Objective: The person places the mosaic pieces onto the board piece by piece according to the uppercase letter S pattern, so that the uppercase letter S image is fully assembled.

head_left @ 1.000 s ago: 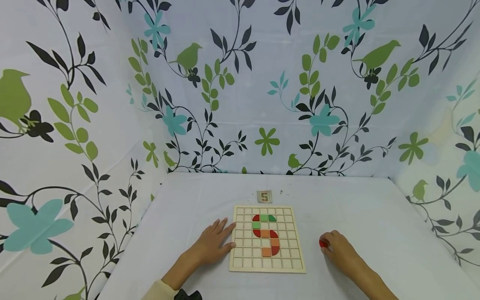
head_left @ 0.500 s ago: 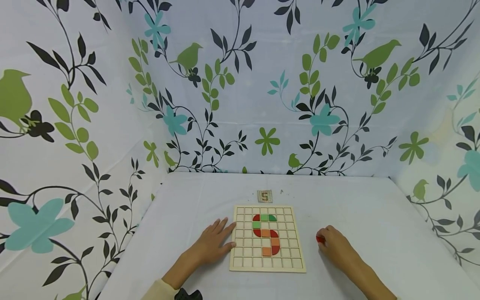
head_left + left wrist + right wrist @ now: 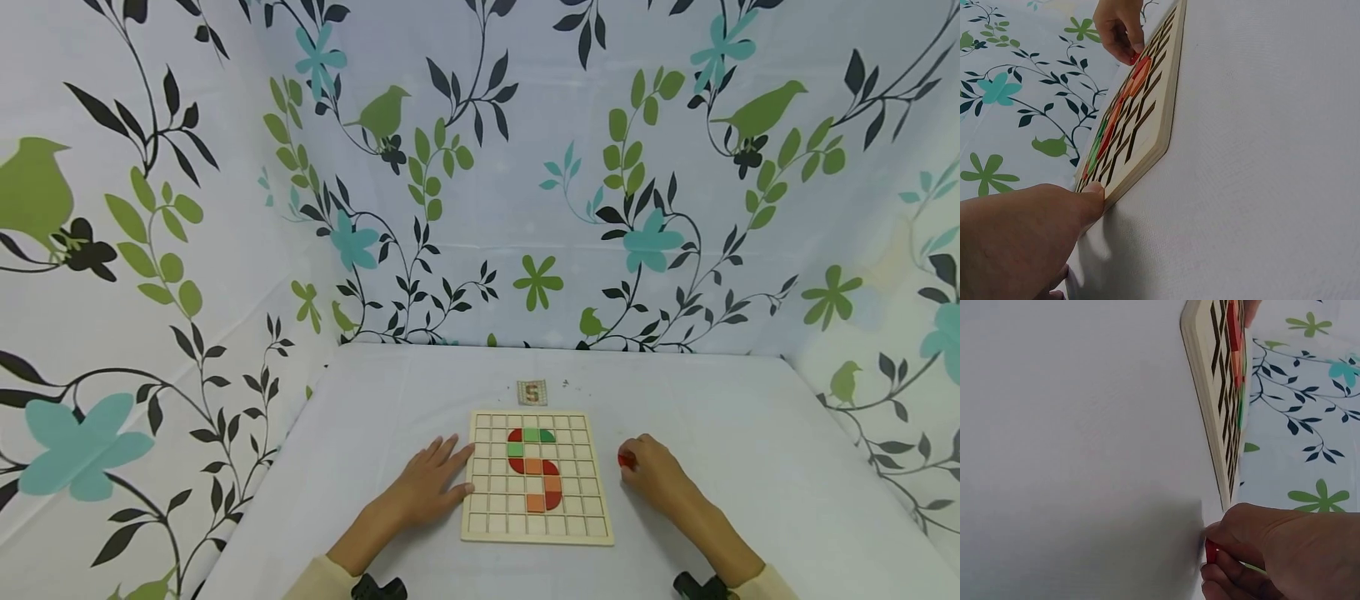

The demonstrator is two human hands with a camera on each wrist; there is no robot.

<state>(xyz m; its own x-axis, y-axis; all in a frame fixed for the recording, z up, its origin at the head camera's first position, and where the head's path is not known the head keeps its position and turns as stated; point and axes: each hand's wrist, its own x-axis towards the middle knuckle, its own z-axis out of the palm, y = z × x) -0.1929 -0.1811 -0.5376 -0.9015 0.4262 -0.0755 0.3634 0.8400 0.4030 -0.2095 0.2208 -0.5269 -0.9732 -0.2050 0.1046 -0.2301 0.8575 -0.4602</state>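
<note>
A square wooden grid board [image 3: 496,523] lies on the white table, with red, green and orange tiles set in its cells in an S-like shape. My left hand [image 3: 429,488] rests at the board's left edge, fingers straight and spread, thumb and fingertips on the rim. In the left wrist view the thumb [image 3: 1090,201] touches the board's side. To the right of the board, my right hand [image 3: 657,472] pinches a small red tile [image 3: 1211,551] between thumb and fingers. Part of that tile is hidden by the fingers.
Behind the board lies a small card [image 3: 532,392] with an S-shaped pattern. A floral cloth [image 3: 465,208] hangs behind and beside the white table [image 3: 390,392]. A dark wrist device [image 3: 378,588] shows at the left sleeve.
My right hand has moved left and slightly away from me, toward the board, with the red tile pinched in it. My left hand stays at the board's edge.
</note>
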